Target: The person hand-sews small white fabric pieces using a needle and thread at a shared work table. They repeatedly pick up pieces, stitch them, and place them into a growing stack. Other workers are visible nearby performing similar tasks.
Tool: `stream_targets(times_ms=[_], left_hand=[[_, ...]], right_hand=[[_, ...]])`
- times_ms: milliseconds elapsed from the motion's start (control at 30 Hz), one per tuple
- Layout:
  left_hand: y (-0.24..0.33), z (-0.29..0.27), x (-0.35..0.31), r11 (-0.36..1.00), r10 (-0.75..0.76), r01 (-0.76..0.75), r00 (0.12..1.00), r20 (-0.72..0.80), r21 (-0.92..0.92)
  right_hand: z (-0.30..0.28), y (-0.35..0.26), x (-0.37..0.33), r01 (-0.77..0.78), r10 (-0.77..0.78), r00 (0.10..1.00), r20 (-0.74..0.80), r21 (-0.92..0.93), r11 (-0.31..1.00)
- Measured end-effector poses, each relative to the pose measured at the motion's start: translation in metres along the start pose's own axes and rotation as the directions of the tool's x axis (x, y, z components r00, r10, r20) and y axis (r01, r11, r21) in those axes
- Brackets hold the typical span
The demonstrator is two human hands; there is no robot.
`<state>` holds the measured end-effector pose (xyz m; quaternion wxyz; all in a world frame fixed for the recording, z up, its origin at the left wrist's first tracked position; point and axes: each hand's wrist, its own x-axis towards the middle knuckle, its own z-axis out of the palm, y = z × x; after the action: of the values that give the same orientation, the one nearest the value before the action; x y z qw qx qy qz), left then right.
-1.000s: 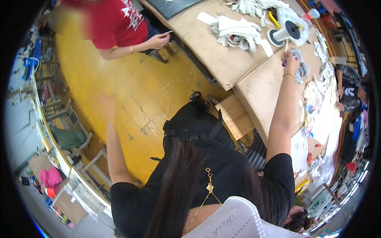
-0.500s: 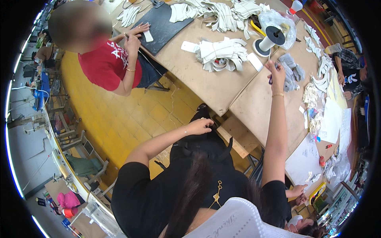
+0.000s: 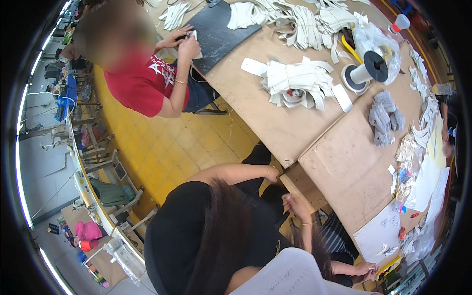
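My left hand (image 3: 271, 174) is in front of my lap, close to the table's near corner; its fingers are mostly hidden. To its right and nearer me, my right hand (image 3: 296, 206) is closed beside a wooden drawer or shelf (image 3: 309, 189) under the table edge. What it holds, if anything, is too small to make out. Farther off on the table stands a spool of white thread (image 3: 363, 74) with a black end disc. Left of the spool lies a tied bundle of white strips (image 3: 297, 81), with a white flat piece (image 3: 342, 97) next to it. Grey bundles (image 3: 386, 118) rest nearer on the right.
A co-worker in a red shirt (image 3: 137, 88) handles a small white piece on a dark board (image 3: 221, 34) at the far left. More white strips (image 3: 300, 22) lie at the back. Clear plastic bags and papers (image 3: 378, 231) line the right side. Another person's hands (image 3: 365, 269) show at lower right.
My right hand has drawn back from beside the thread spool to the near table edge by my lap. My left hand has shifted slightly right. The whole view has turned a little.
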<state>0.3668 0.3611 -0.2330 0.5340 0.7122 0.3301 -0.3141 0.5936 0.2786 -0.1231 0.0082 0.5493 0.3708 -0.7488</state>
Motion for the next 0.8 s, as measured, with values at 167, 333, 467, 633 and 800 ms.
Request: stream_targets(times_ms=[167, 333, 467, 633, 800], left_hand=[[0.004, 0.033, 0.073, 0.965, -0.203, 0.169, 0.966, -0.161, -0.201], [0.000, 0.055, 0.141, 0.899, -0.354, 0.262, 0.906, -0.231, -0.350], [-0.004, 0.060, 0.190, 0.951, -0.164, -0.027, 0.804, -0.572, -0.309], [-0.004, 0.054, 0.207, 0.873, -0.327, 0.016, 0.761, -0.561, -0.488], [0.008, 0.053, 0.204, 0.844, -0.369, -0.005, 0.720, -0.587, -0.537]], right_hand=[[-0.002, 0.175, 0.034, -0.283, -0.006, 0.854, -0.520, -0.474, 0.834], [-0.063, 0.254, 0.046, -0.450, 0.253, 0.538, -0.804, -0.020, 0.893], [-0.117, 0.271, 0.064, -0.527, 0.039, 0.460, -0.887, -0.237, 0.816], [-0.171, 0.290, 0.080, -0.501, 0.222, 0.426, -0.877, -0.024, 0.865], [-0.182, 0.293, 0.082, -0.230, 0.464, 0.528, -0.711, 0.407, 0.884]])
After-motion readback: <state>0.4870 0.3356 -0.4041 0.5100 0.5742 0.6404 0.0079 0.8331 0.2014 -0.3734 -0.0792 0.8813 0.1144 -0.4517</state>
